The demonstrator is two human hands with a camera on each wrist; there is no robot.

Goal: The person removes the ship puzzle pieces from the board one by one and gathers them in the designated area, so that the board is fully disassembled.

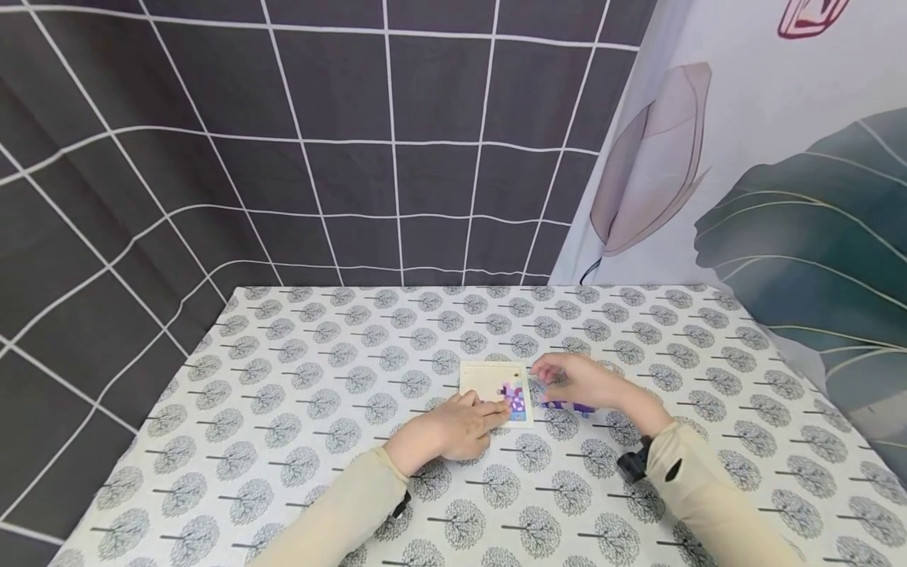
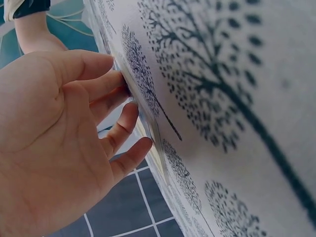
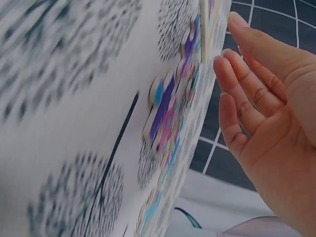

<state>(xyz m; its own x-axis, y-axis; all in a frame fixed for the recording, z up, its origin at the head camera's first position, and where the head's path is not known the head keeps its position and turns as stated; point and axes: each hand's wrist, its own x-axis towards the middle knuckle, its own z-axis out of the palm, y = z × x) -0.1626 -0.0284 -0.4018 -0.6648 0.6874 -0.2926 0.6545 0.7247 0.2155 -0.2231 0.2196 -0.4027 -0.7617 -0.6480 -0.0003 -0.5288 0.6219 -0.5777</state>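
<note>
A shallow cream puzzle tray (image 1: 476, 381) lies on the table, with joined purple, pink and blue jigsaw pieces (image 1: 517, 403) in its lower right part. My left hand (image 1: 459, 428) rests its fingertips on the tray's lower part, touching the pieces there. In the left wrist view its fingers are slightly bent over the tray edge (image 2: 157, 143). To the right of the tray my right hand (image 1: 584, 380) hovers, fingers loosely bent and nothing between them in the right wrist view. Loose jigsaw pieces (image 3: 163, 111) lie below it, partly hidden by the hand in the head view.
A white cloth with grey tree prints covers the table (image 1: 340, 488). Behind it hangs a dark curtain (image 1: 340, 181) with white grid lines. A pale curtain (image 1: 765, 236) with large leaf prints hangs at the right.
</note>
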